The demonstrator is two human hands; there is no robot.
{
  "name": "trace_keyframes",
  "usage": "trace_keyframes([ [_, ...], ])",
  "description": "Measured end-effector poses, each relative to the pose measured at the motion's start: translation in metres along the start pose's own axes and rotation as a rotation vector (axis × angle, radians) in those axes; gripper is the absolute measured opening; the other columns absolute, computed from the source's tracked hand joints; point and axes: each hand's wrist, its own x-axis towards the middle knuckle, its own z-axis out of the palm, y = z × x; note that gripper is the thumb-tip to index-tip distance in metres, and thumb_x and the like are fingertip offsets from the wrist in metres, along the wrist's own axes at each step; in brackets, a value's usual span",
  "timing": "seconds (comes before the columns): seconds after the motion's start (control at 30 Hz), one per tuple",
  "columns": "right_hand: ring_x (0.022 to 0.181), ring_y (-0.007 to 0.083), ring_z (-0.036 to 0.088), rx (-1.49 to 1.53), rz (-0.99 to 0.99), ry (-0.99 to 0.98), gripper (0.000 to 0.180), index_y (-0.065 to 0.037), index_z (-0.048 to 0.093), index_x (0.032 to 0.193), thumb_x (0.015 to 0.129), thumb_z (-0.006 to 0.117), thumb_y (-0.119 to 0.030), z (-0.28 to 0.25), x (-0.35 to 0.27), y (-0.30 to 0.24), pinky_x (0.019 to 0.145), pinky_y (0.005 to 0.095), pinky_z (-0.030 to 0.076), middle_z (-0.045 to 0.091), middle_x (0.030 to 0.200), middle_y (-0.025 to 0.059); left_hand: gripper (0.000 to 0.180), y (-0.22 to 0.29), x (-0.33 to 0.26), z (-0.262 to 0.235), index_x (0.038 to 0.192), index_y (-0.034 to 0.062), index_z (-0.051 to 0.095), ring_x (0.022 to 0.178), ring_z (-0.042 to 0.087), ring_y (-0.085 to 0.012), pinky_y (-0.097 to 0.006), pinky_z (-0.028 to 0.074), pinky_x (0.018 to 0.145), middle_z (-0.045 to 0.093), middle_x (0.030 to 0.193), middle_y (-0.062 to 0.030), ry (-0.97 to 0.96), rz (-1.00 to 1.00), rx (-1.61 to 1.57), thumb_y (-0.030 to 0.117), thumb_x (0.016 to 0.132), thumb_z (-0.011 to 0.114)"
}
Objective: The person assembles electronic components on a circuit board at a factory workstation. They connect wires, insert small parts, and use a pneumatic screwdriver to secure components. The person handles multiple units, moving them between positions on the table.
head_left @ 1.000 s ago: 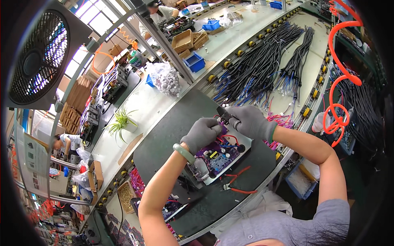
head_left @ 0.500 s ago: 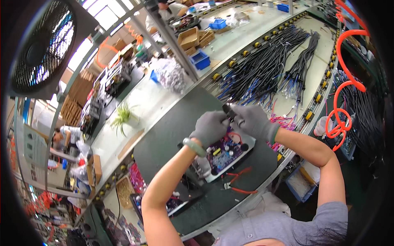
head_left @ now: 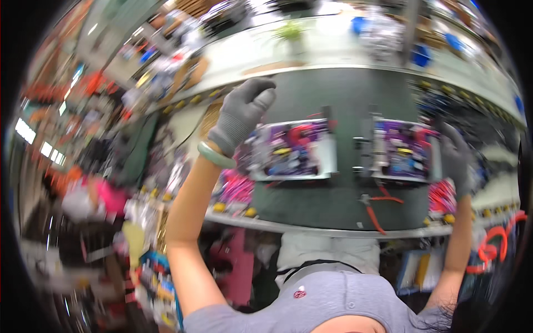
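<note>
Green desk holds two boards. Left hand, curled closed, hovers near one; right hand: too blurred to tell.

Circuit boards on green mat

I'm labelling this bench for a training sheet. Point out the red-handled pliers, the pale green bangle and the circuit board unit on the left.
Red-handled pliers (head_left: pixel 374 217): head view, on the lower handle.
Pale green bangle (head_left: pixel 216 157): head view, middle of its band.
Left circuit board unit (head_left: pixel 293 151): head view, middle of its board.
</note>
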Motion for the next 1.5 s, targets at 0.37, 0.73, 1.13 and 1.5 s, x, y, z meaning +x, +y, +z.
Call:
trace_keyframes([
  [0.37,0.1,0.0098,0.057,0.095,0.043,-0.132,0.035,0.0,0.057,0.134,0.102,0.051,-0.013,-0.009,0.017,0.06,0.09,0.0241,0.045,0.064,0.114,0.0037,0.026,-0.224,-0.231,-0.058,0.109,0.0043,0.073,0.079,0.067,-0.0156,-0.031,0.054,0.078,0.074,0.094,-0.0074,0.044,-0.882,0.056,0.019,0.088,0.067],
  [0.73,0.087,0.0132,0.064,-0.065,0.023,-0.028,0.03,-0.004,0.066,0.123,0.096,0.054,-0.013,0.007,0.0,-0.011,0.079,0.0269,0.051,0.072,0.1,0.0067,0.035,-0.379,-0.159,0.025,0.102,0.0068,0.075,0.099,0.07,-0.0348,-0.048,0.055,0.081,0.071,0.106,-0.0219,-0.079,-0.684,0.753,0.036,0.087,0.061],
  [1.13,0.08,0.035,0.069,-0.204,0.156,0.012,0.039,-0.012,0.065,0.124,0.093,0.059,-0.035,-0.006,-0.017,-0.04,0.073,0.0427,0.053,0.07,0.083,0.0191,0.061,-0.076,-0.084,0.002,0.137,0.0145,0.054,0.1,0.064,-0.0283,-0.043,0.054,0.086,0.052,0.132,-0.0156,0.058,-0.305,0.607,0.053,0.09,0.061],
  [1.5,0.092,0.0344,0.069,-0.102,0.226,-0.039,0.039,-0.012,0.066,0.122,0.091,0.059,-0.035,-0.002,-0.014,-0.045,0.084,0.0423,0.052,0.072,0.097,0.0172,0.042,-0.001,-0.04,-0.013,0.127,0.0049,0.058,0.095,0.063,-0.0255,-0.038,0.053,0.079,0.06,0.116,-0.0137,-0.205,-0.322,-0.038,0.033,0.096,0.055],
])
